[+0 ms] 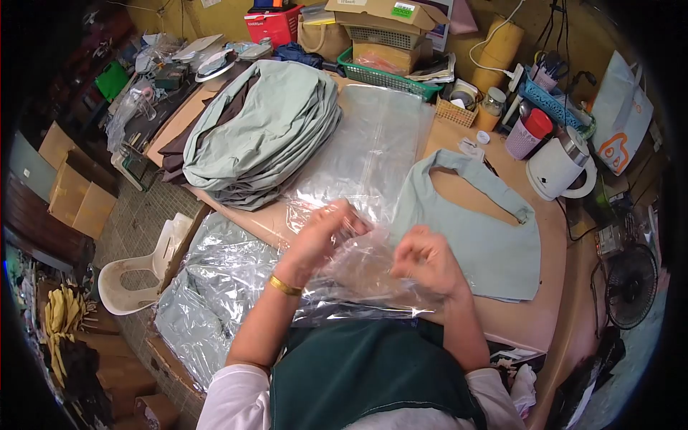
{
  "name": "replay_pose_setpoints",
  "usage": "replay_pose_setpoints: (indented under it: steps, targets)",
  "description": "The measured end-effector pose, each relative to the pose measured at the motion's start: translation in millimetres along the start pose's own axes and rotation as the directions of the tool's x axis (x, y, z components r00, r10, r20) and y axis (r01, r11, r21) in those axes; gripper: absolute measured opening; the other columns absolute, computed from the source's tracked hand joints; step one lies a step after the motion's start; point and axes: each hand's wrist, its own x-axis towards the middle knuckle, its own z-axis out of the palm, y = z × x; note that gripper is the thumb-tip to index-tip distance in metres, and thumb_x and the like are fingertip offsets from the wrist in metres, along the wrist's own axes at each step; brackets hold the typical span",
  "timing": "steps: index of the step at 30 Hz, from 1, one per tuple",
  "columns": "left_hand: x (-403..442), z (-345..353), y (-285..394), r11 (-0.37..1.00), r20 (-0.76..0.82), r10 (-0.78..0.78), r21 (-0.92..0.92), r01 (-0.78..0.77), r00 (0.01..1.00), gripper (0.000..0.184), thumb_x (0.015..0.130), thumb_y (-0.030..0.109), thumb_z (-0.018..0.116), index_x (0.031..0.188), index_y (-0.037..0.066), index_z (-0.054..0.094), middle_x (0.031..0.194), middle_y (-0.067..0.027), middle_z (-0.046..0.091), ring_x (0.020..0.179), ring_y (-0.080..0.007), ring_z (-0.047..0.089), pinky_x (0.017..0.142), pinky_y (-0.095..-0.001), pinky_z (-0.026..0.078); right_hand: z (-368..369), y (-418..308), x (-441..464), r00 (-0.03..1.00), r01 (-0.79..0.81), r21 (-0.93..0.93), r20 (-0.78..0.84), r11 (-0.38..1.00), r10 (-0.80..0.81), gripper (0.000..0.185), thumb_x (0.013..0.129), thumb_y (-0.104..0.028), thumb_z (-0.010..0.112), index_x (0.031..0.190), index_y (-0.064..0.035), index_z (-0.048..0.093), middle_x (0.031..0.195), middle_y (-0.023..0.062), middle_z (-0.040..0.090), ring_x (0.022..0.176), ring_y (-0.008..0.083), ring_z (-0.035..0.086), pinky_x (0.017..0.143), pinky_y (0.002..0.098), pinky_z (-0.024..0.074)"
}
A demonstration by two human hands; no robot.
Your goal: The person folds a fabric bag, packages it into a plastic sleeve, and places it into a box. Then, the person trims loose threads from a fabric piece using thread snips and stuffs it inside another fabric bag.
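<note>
L hand (322, 236) was mostly closed, fingers curled on film of an open-looking clear plastic bag (369, 266) at bench's (553, 272) near edge; R hand (428, 264) half-curled, blurred, grip unclear. Bagged clothes (215, 283) sat by near-left edge; unbagged: sage garment (484, 244) twd right edge, plus folded pile (265, 132), far-left corner.

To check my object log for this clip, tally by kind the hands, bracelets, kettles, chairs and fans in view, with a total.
Hands: 2 (left hand, right hand)
Bracelet: 1
White kettle: 1
White chair: 1
Black fan: 1
Total: 6
</note>
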Motion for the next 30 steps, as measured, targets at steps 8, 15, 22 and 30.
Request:
replay_pose_setpoints:
  steps: [8,15,22,30]
  targets:
    - [9.0,4.0,85.4,0.999,0.086,0.023,-0.044,-0.020,0.996,0.034,0.100,0.038,0.050,0.081,0.010,0.051,0.064,0.0024,0.044,0.057,-0.0099,0.042,0.059,-0.0271,0.040,-15.4,-16.8,-0.3,0.869,0.264,-0.016,0.437,0.964,-0.231,0.021,0.074,-0.025,0.080,0.073,-0.0073,0.068,0.072,0.0039,0.064,0.083,0.0177,0.056,0.098,0.0387,0.0305]
    - [9.1,1.7,91.5,0.651,0.398,-0.362,0.755,-0.077,0.843,0.033,0.094,0.032,0.063,0.088,0.001,0.070,0.066,0.0023,0.058,0.056,-0.0031,0.040,0.050,-0.0205,0.031,-67.8,-0.9,-6.9,0.925,0.230,0.523,0.143,0.820,-0.351,0.021,0.079,-0.029,0.074,0.079,-0.0090,0.070,0.072,0.0022,0.063,0.078,0.0171,0.057,0.101,0.0394,0.0293]
    - [11.9,11.4,88.5,0.981,0.217,-0.004,0.189,-0.038,0.976,0.036,0.099,0.033,0.053,0.079,0.004,0.062,0.062,0.0065,0.047,0.056,-0.0019,0.040,0.051,-0.0186,0.029,-44.8,-3.0,-13.8,0.702,0.140,-0.367,0.692,0.920,0.170,0.023,0.071,-0.034,0.080,0.077,-0.0145,0.070,0.072,0.0024,0.063,0.083,0.0192,0.057,0.093,0.0341,0.0320]
    - [0.9,4.7,82.8,0.613,0.383,-0.618,0.781,0.116,0.686,0.023,0.082,0.019,0.073,0.093,0.000,0.065,0.089,-0.0013,0.063,0.069,-0.0088,0.055,0.063,-0.0232,0.045,-102.1,11.7,-19.1,0.888,0.458,0.354,-0.229,0.816,-0.399,0.022,0.075,-0.028,0.078,0.076,-0.0079,0.070,0.071,0.0031,0.062,0.086,0.0182,0.058,0.110,0.0518,0.0225]
